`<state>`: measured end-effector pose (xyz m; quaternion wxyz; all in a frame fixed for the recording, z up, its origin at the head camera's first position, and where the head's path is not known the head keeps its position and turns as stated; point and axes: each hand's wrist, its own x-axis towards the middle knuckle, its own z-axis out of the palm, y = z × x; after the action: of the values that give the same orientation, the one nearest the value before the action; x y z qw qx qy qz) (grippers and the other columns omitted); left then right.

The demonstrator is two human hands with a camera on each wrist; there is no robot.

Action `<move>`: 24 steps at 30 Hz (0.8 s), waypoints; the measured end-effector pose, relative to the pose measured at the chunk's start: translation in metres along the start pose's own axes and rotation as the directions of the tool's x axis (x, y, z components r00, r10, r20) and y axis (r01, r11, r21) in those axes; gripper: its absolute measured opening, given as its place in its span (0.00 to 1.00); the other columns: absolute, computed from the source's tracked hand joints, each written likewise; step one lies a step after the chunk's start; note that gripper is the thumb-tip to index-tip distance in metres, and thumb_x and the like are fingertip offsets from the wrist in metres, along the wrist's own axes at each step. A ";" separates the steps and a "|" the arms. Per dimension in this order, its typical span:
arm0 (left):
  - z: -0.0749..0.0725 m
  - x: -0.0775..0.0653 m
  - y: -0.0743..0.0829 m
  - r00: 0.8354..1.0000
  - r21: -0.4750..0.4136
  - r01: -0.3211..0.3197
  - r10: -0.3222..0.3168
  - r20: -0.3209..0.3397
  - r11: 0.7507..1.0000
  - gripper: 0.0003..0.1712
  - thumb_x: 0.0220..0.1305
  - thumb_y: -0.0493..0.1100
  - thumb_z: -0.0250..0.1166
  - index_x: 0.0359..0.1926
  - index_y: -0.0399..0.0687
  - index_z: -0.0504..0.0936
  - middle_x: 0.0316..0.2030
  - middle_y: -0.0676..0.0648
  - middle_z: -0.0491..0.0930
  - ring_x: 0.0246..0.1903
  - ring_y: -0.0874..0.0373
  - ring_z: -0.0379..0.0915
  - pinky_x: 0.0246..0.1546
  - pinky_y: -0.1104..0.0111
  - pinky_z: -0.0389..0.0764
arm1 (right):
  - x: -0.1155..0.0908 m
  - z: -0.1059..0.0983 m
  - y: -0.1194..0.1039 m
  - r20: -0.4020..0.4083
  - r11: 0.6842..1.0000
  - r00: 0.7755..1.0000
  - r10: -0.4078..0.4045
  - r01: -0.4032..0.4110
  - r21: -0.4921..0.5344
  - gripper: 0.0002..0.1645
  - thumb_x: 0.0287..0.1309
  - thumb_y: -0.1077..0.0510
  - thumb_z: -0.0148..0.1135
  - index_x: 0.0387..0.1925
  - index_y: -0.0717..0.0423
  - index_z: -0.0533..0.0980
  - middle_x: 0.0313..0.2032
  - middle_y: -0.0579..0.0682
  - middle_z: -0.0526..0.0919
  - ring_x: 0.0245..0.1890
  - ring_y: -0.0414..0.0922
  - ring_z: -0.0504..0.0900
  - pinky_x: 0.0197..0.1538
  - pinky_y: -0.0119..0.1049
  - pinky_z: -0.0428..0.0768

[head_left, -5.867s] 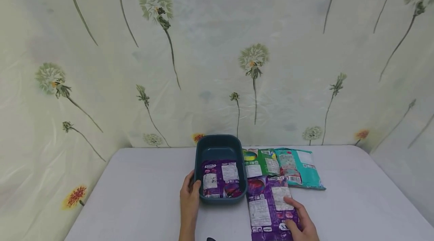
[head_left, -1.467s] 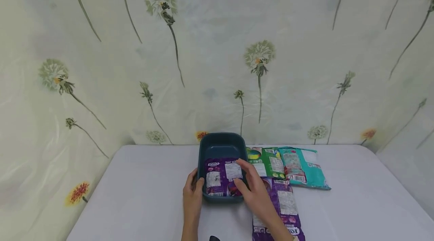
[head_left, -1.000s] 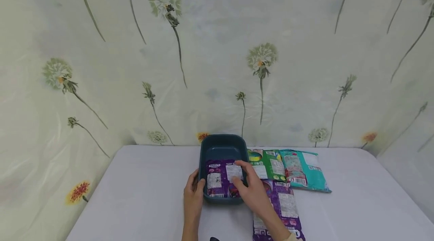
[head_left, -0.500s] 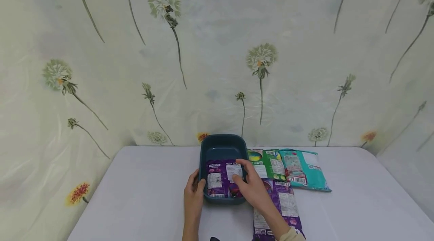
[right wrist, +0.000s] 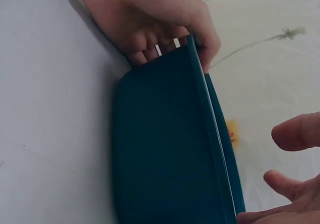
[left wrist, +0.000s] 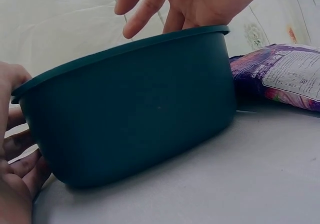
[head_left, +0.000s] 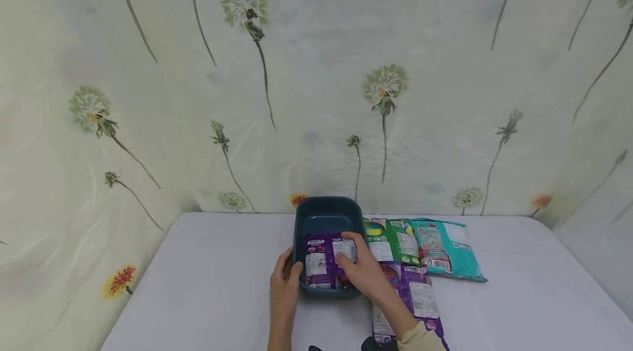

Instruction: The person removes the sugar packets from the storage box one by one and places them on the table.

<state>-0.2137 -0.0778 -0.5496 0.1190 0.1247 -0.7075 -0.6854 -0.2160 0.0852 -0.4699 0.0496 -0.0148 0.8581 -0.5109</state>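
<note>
A dark teal plastic bin stands on the table, a purple snack packet lying in its near half. My left hand grips the bin's left side. The right wrist view shows the left hand's thumb hooked over the rim and its fingers along the outer wall. My right hand reaches over the right rim, thumb and index finger spread above the packet. In the left wrist view the right hand's fingers hang loosely above the bin. Another purple packet lies partly under my right forearm.
To the right of the bin lie a green packet and a teal packet. A patterned curtain hangs behind the white table. Dark rounded objects show at the bottom edge.
My right hand has left the purple packet on the table and moved left over the bin, then stayed nearly still there. The left hand keeps its grip on the bin.
</note>
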 end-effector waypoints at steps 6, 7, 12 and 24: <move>0.000 0.000 0.001 1.000 -0.005 -0.022 0.022 0.009 1.000 0.23 0.65 0.40 0.56 0.62 0.47 0.72 0.59 0.41 0.74 0.59 0.47 0.71 0.62 0.55 0.71 | 0.002 -0.001 0.001 0.009 1.000 1.000 0.010 -0.009 -0.010 0.30 0.63 0.53 0.54 0.65 0.46 0.60 0.64 0.61 0.68 0.60 0.58 0.71 0.58 0.58 0.72; 0.000 -0.001 0.001 1.000 -0.006 -0.022 0.022 0.012 1.000 0.23 0.65 0.40 0.56 0.61 0.48 0.72 0.59 0.41 0.74 0.59 0.47 0.71 0.62 0.55 0.71 | 0.003 -0.002 0.001 0.012 1.000 1.000 0.013 -0.013 -0.011 0.30 0.63 0.53 0.54 0.66 0.46 0.59 0.64 0.61 0.68 0.60 0.58 0.71 0.58 0.58 0.72; 0.001 -0.001 0.001 0.999 -0.014 -0.023 0.024 0.022 1.000 0.23 0.64 0.40 0.57 0.61 0.50 0.72 0.59 0.43 0.74 0.61 0.49 0.70 0.64 0.57 0.69 | 0.004 -0.001 0.003 0.022 1.000 0.999 0.026 -0.026 -0.014 0.32 0.63 0.53 0.54 0.66 0.47 0.58 0.64 0.62 0.67 0.62 0.59 0.69 0.60 0.60 0.69; -0.001 -0.003 0.002 0.999 -0.027 -0.033 0.033 0.010 0.999 0.24 0.65 0.41 0.57 0.62 0.49 0.71 0.61 0.41 0.72 0.62 0.47 0.68 0.65 0.55 0.68 | 0.007 0.001 -0.002 0.066 1.000 0.998 0.018 -0.017 -0.023 0.33 0.62 0.55 0.55 0.66 0.54 0.58 0.64 0.65 0.65 0.61 0.61 0.69 0.60 0.64 0.68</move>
<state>-0.2102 -0.0777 -0.5481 0.1282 0.1077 -0.7008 -0.6935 -0.2230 0.0828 -0.4693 0.0822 -0.0247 0.8618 -0.5000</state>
